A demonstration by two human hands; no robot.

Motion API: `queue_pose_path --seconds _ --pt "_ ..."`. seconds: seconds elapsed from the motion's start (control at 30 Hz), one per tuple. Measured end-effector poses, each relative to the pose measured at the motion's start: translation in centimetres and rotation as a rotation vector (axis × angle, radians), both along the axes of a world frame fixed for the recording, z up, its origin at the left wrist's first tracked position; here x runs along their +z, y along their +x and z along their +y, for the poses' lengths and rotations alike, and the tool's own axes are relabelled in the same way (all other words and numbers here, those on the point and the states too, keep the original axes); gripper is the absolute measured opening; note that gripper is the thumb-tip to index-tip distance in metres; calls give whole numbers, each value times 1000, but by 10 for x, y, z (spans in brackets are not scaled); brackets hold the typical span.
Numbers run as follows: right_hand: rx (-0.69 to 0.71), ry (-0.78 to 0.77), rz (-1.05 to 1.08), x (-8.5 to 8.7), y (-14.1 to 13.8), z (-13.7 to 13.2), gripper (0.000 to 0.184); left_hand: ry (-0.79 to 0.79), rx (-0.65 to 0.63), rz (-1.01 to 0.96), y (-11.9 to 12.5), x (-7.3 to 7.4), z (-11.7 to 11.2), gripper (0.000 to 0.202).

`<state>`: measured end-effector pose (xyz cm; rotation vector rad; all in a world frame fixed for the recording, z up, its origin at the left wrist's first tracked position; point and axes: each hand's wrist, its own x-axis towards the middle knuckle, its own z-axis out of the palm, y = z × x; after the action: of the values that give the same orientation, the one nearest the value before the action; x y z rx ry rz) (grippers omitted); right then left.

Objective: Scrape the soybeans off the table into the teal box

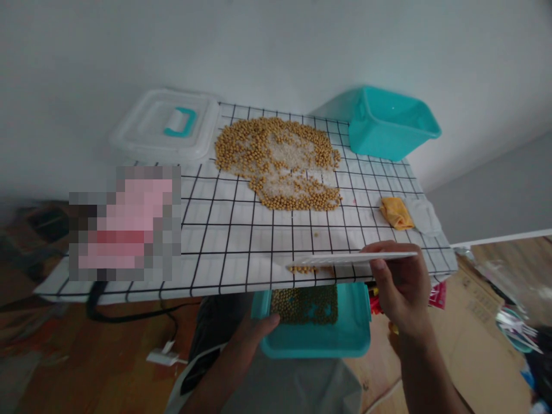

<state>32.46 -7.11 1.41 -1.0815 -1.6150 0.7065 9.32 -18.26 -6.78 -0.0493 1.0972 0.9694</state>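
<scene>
Below the table's front edge, my left hand (264, 332) grips the side of a turquoise tub (353, 333), thumb over its rim. Soybeans (297, 305) cover part of the tub's bottom. My right hand (401, 287) pinches a thin white flat board (345, 259), seen nearly edge-on and held just over the tabletop near the front edge. A few soybeans (304, 269) lie beside the board at that edge. Farther back, a large spread of soybeans (241, 144) is mixed with small white grains (293, 154) that look like rice.
A second turquoise tub (379, 135) stands at the back right of the checked tablecloth (215, 230). A clear lid (146, 126) with a turquoise handle lies back left. A yellow cloth (397, 213) sits at the right, a blurred-out pink object (129, 224) at the left.
</scene>
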Motion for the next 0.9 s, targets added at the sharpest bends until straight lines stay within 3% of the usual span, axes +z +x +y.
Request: queue_pose_path --seconds 0.13,0.33,0.47,0.67,0.9 --pt "18 -1 50 2 5 -1 11 -37 -11 27 0 1 2 61" --pt "-281 153 75 -6 13 31 19 21 -16 67 0 2 2 61" --pt "-266 130 70 -10 13 50 20 11 -31 69 2 1 -10 61" --pt "-233 105 22 -12 9 53 25 1 -95 55 -1 -2 -36 67" --pt "-164 84 34 -16 14 46 17 -21 -28 17 -4 4 -22 82"
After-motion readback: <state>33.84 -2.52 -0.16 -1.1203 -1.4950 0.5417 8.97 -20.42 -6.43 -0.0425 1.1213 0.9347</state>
